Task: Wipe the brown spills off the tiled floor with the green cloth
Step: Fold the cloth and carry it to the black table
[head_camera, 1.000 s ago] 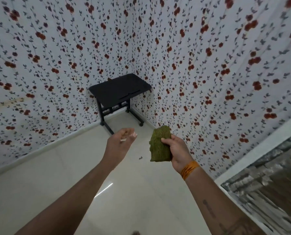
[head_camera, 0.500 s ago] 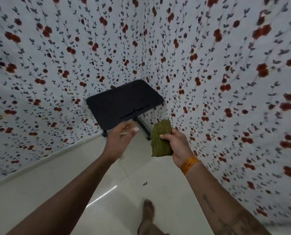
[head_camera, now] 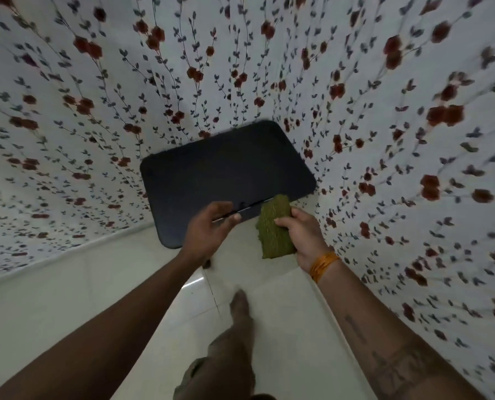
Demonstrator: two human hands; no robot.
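At frame centre, the right hand (head_camera: 305, 236) grips the green cloth (head_camera: 275, 229), the left hand (head_camera: 208, 229) is loosely open and empty; stepping barefoot could smear unseen spills.

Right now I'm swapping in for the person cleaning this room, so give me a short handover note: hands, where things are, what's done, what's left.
Right hand: shut on the green cloth, held up in the air, folded, not touching the floor.
Left hand: empty, fingers loosely curled, raised in front of the black table.
Table stands in the corner against the flowered walls. One bare foot is forward on the tiled floor.
One small dark mark lies on the tiles just below the left wrist; whether it is a spill is unclear.
Done: cloth in hand. Left: no wiping under way; bring the cloth down to the floor.
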